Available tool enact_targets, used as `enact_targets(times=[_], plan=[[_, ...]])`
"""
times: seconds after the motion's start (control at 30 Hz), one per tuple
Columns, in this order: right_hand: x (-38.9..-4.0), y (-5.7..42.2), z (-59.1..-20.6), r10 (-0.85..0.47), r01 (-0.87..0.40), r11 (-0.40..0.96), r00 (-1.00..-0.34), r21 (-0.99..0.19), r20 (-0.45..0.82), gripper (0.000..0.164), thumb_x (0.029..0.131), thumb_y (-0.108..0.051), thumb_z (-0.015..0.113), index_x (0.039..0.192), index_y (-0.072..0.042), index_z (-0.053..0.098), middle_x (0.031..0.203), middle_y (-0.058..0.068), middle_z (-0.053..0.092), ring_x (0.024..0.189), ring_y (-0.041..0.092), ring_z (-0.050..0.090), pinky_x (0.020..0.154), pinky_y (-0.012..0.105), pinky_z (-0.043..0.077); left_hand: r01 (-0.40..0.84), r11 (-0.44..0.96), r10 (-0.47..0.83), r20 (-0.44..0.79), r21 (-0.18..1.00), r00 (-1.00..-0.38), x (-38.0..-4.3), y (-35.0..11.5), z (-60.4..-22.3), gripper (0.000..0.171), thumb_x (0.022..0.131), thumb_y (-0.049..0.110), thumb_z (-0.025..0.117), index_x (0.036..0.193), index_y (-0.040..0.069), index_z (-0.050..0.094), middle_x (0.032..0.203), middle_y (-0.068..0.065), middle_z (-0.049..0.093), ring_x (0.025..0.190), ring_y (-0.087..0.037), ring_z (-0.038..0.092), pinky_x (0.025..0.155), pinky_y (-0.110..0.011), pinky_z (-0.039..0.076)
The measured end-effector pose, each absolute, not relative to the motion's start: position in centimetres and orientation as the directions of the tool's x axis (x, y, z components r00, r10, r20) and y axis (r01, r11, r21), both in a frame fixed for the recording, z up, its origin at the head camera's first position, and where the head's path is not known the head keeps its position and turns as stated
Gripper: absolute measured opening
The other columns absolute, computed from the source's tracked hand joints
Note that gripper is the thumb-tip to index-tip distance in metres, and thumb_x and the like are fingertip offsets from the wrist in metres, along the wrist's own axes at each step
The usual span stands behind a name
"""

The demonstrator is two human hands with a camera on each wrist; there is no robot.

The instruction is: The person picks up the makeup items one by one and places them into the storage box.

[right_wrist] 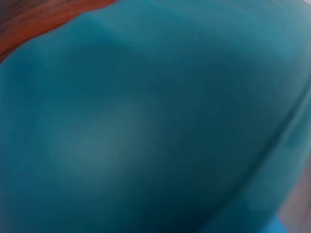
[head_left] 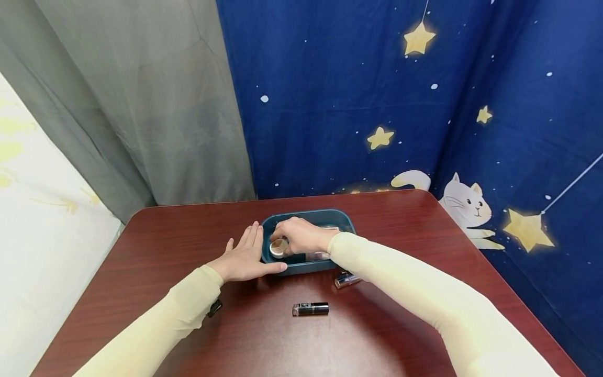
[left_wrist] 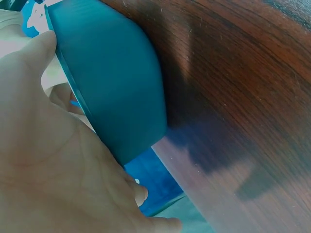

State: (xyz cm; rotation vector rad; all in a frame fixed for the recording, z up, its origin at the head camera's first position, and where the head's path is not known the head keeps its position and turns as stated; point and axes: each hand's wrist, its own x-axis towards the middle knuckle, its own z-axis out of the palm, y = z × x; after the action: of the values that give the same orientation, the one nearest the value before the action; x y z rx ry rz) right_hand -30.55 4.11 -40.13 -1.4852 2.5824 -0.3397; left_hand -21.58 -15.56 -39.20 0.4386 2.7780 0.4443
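Note:
A teal basket [head_left: 301, 268] stands toward the far side of the table. Inside its left end, my right hand [head_left: 301, 234] pinches a small round compact with a pale rim and tan sections [head_left: 279, 248]. My left hand [head_left: 242, 257] rests against the basket's left end, fingers straight and thumb along the near rim. From the left wrist, the thumb [left_wrist: 41, 51] shows at the rim, above the basket's smooth outer wall [left_wrist: 107, 73]. Only the blurred teal basket wall [right_wrist: 146, 121] fills most of the right wrist view; the right hand is hidden there.
A black tube like a lipstick [head_left: 311, 309] lies on the reddish-brown table [head_left: 264, 340] in front of the basket. A shiny tube [head_left: 347, 280] lies partly under the right sleeve. Flat pale-edged items [head_left: 317, 256] sit in the basket beneath the right wrist. Curtains hang behind.

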Motion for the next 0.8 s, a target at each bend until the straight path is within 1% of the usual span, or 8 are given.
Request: enact_targets(times=[0.17,0.37,0.6,0.8], plan=[[-30.29,3.59,-40.04,-0.883,-0.852,0.454,-0.470,-0.259,-0.004,0.042,0.085,-0.017,0.083,0.126,-0.015,0.072,0.117,-0.002,0.068,0.105,0.014,0.065,0.090,0.025,0.050,0.247,0.905,0.341,-0.241,0.347,-0.909,-21.51,-15.51,-39.17,0.128,0.082,0.086,0.048,0.159,-0.002,-0.004,0.166,-0.017,-0.013,0.153,-0.036,-0.007,0.112,-0.072,0.002],[-30.27,3.22,-40.06,-0.896,-0.870,0.431,-0.444,-0.240,0.000,0.042,0.083,-0.015,0.083,0.124,-0.017,0.073,0.115,-0.005,0.069,0.104,0.011,0.065,0.090,0.024,0.049,0.244,0.903,0.339,-0.236,0.354,-0.911,-21.53,-15.53,-39.18,0.127,0.082,0.085,0.049,0.159,-0.002,-0.003,0.166,-0.016,-0.013,0.153,-0.036,-0.006,0.111,-0.072,0.001],[-30.00,3.37,-39.99,-0.899,-0.855,0.426,-0.438,-0.297,-0.027,0.040,0.083,-0.015,0.083,0.122,-0.020,0.073,0.114,-0.008,0.069,0.105,0.010,0.063,0.089,0.022,0.049,0.247,0.899,0.342,-0.227,0.361,-0.912,-21.49,-15.56,-39.26,0.127,0.082,0.085,0.049,0.159,-0.003,-0.003,0.166,-0.017,-0.013,0.153,-0.036,-0.006,0.111,-0.073,0.001],[-29.86,3.54,-40.31,-0.908,-0.849,0.401,-0.418,-0.342,-0.027,0.037,0.084,-0.016,0.084,0.119,-0.021,0.073,0.110,-0.013,0.069,0.097,0.004,0.062,0.085,0.019,0.049,0.241,0.902,0.337,-0.236,0.357,-0.912,-21.50,-15.59,-39.35,0.128,0.081,0.086,0.048,0.159,-0.002,-0.004,0.166,-0.015,-0.014,0.153,-0.035,-0.007,0.111,-0.072,0.001]])
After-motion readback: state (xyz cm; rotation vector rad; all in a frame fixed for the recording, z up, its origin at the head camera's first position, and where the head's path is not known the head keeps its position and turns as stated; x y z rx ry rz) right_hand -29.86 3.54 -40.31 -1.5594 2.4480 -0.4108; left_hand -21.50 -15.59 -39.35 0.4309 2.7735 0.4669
